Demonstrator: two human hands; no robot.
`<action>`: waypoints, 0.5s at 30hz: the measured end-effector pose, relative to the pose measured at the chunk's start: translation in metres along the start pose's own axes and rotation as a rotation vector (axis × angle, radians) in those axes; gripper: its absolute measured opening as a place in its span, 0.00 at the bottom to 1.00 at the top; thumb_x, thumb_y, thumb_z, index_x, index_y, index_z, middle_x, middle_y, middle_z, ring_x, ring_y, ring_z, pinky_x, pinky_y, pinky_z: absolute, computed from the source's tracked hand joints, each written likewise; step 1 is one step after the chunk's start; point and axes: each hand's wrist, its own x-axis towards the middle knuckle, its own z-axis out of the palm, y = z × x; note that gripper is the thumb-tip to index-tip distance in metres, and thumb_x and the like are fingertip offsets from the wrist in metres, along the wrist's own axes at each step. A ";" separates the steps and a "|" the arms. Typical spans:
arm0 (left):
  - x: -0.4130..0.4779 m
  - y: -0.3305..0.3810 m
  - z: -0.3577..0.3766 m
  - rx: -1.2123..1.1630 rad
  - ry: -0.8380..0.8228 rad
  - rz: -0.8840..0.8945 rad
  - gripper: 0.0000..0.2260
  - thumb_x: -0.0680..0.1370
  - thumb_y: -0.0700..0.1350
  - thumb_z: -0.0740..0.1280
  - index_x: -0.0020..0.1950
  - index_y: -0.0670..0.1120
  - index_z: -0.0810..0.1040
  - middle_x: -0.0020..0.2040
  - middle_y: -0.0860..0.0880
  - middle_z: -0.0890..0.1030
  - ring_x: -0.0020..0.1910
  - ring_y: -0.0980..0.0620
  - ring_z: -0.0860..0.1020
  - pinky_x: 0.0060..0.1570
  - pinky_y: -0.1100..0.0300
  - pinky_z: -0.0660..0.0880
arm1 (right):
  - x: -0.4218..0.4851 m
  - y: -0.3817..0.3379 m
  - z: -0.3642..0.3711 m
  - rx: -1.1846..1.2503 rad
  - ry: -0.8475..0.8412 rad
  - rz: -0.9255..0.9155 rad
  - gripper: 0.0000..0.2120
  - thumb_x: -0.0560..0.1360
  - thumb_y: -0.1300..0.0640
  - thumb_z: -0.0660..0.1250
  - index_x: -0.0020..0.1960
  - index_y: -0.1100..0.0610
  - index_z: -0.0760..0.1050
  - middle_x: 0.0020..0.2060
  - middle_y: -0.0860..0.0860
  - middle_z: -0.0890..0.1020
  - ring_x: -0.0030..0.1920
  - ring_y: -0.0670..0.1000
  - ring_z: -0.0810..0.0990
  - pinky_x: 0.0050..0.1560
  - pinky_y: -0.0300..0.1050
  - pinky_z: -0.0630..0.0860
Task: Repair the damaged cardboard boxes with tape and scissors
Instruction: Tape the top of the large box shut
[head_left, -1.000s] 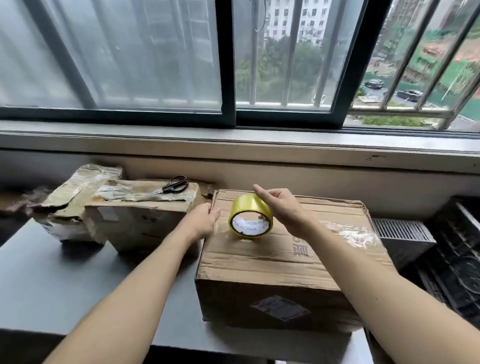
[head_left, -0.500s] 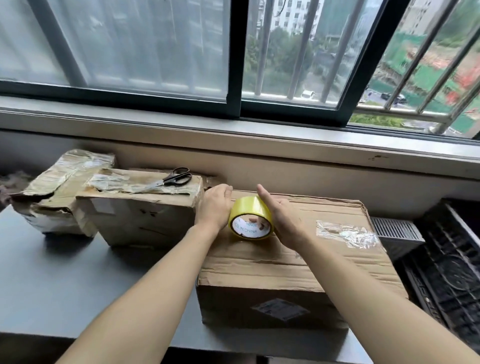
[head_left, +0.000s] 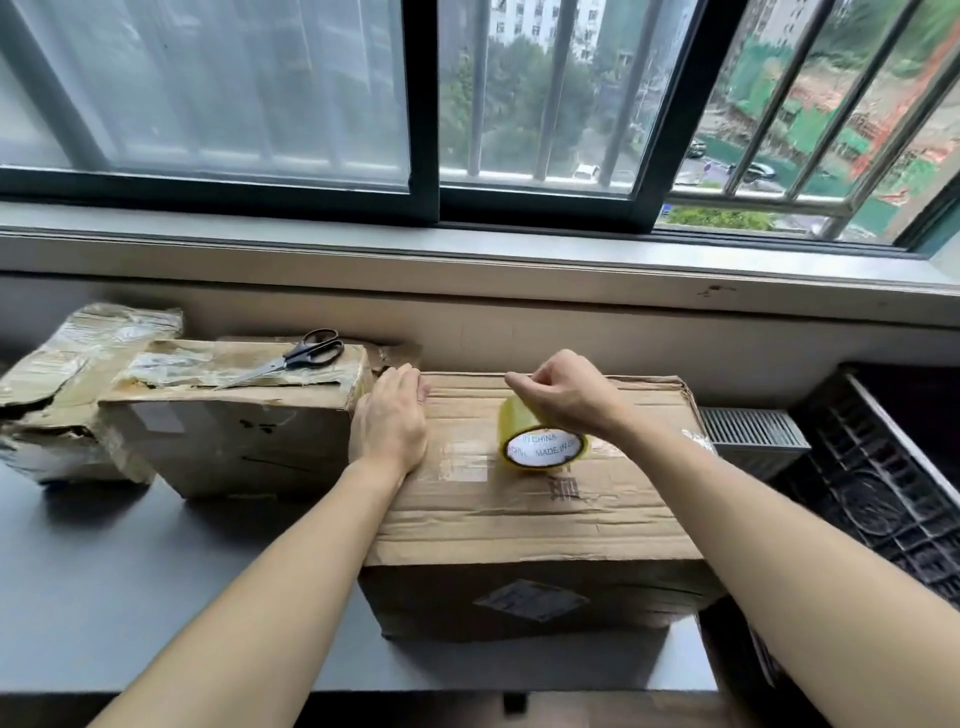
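A large worn cardboard box (head_left: 519, 525) lies in front of me on the grey table (head_left: 130, 582). My left hand (head_left: 390, 421) presses flat on the box's top left, fingers straight. My right hand (head_left: 563, 395) grips a yellow tape roll (head_left: 540, 444) standing on edge on the box top; a clear strip of tape runs from the roll left toward my left hand. Black-handled scissors (head_left: 301, 356) lie on a smaller torn box (head_left: 234, 415) to the left.
A crumpled, taped box (head_left: 67, 374) sits at the far left. Black plastic crates (head_left: 883, 467) and a metal grille (head_left: 748, 431) stand on the right. The window sill (head_left: 467, 270) and wall run close behind the boxes.
My right hand has drawn the tape roll to the right across the box top, laying out a strip. My left hand moved from the roll's side to lie flat on the box.
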 end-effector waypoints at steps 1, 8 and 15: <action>0.001 0.001 0.000 0.035 0.001 0.004 0.12 0.84 0.50 0.54 0.59 0.46 0.74 0.62 0.48 0.77 0.65 0.46 0.72 0.61 0.49 0.66 | -0.003 0.003 -0.001 0.019 -0.010 -0.021 0.28 0.78 0.44 0.64 0.25 0.56 0.60 0.22 0.48 0.60 0.24 0.48 0.58 0.26 0.44 0.60; 0.014 0.057 0.013 -0.080 -0.105 -0.023 0.23 0.84 0.55 0.50 0.73 0.45 0.70 0.76 0.47 0.67 0.77 0.48 0.61 0.74 0.52 0.54 | -0.007 0.017 0.005 0.429 -0.011 -0.033 0.27 0.80 0.48 0.67 0.27 0.55 0.62 0.24 0.48 0.60 0.26 0.47 0.56 0.27 0.42 0.54; 0.003 0.054 0.038 -0.056 -0.132 -0.007 0.21 0.85 0.54 0.52 0.75 0.46 0.68 0.78 0.48 0.65 0.78 0.49 0.58 0.75 0.52 0.53 | -0.014 0.031 0.024 0.716 0.065 0.166 0.28 0.77 0.41 0.69 0.27 0.51 0.60 0.26 0.51 0.59 0.27 0.49 0.57 0.30 0.47 0.54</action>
